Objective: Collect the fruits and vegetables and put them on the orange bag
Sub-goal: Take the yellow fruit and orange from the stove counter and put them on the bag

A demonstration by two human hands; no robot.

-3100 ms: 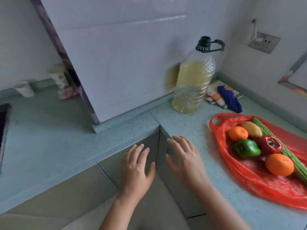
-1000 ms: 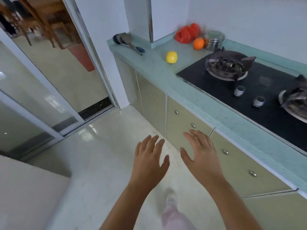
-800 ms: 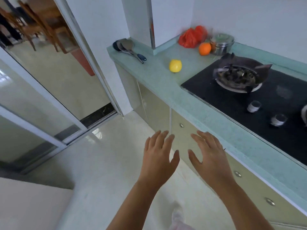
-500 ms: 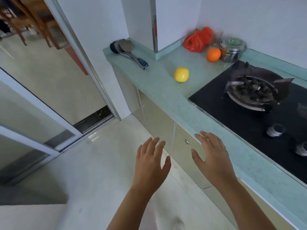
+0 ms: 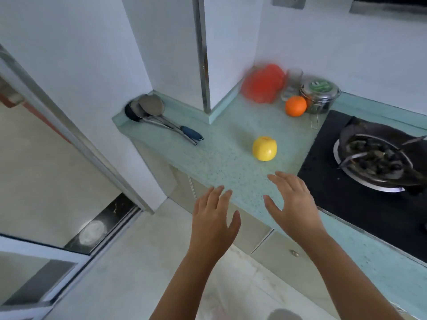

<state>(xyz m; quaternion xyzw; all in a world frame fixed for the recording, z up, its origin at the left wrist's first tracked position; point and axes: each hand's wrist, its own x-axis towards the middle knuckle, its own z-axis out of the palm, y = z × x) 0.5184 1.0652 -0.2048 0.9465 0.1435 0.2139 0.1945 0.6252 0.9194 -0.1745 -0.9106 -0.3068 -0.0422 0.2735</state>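
Yellow fruit (image 5: 264, 148): round, no clear long axis, dimple facing up; left of stove (image 5: 335, 204).
Left hand (image 5: 213, 224): spread wide, empty.
Right hand (image 5: 293, 204): spread wide, empty, beside stove.

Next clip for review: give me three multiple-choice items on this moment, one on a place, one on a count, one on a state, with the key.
1. Where does the yellow fruit lie?
A. on the floor
B. on the counter, between the utensils and the hob
C. inside a steel pot

2. How many loose round fruits show on the counter?
A. one
B. two
C. four

3. In what state are the left hand and right hand?
A. both open, holding nothing
B. both curled into fists
C. the right one grips a spoon

Key: B, since it sits on the bare teal top, left of the hob. B, since only the yellow fruit and an orange show. A, since the fingers are spread and empty.
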